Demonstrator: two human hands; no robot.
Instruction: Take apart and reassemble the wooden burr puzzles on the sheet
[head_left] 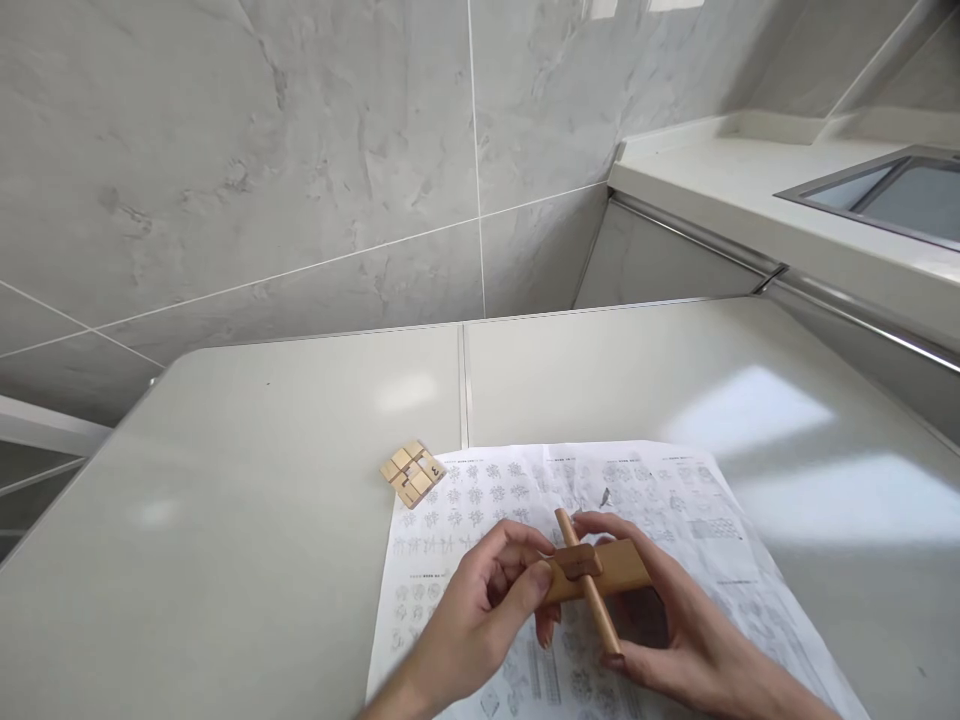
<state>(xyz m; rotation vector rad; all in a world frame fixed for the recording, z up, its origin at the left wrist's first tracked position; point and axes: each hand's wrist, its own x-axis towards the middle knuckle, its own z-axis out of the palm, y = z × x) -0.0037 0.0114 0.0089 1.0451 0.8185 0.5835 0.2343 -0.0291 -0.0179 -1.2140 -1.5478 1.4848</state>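
Note:
A brown wooden interlocking puzzle (619,568) is held above the printed sheet. It has a flat bar, a thin rod (600,612) crossing it at an angle, and a rounded block where the two meet. My left hand (491,605) pinches the bar's left end between thumb and fingers. On the other side, my right hand (667,600) is closed around the puzzle, thumb at the rod's near end and fingers by its far end. Parts of the fingers of both hands are hidden behind the wood.
The large white printed sheet (465,500) with small puzzle diagrams lies creased on a glossy pale table (262,530). A light wooden block puzzle (413,473) with dark markings sits at the sheet's upper left corner. A grey tiled wall stands behind; a white counter (750,190) is at right.

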